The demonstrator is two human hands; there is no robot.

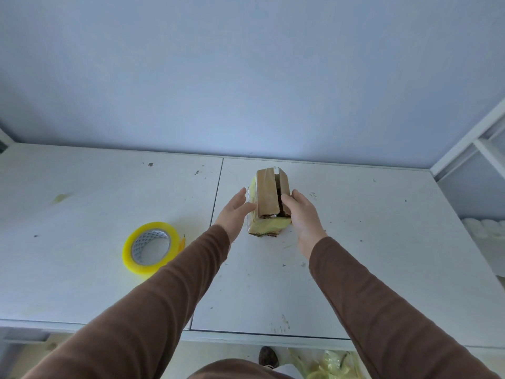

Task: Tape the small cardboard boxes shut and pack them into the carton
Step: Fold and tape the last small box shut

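Observation:
A small brown cardboard box stands on the white table, with yellowish tape on its near end and left side. Its two top flaps lie almost flat with a dark gap between them. My left hand rests flat against the box's left side, fingers stretched out. My right hand holds the right side, its thumb pressing on the right flap at the gap. A roll of yellow tape lies on the table to the left of my left forearm. No carton is in view.
The table backs onto a pale blue wall. A white shelf frame stands at the right, with white rolls beside the table's right edge. Crumpled yellowish tape scraps lie on the floor below the near edge.

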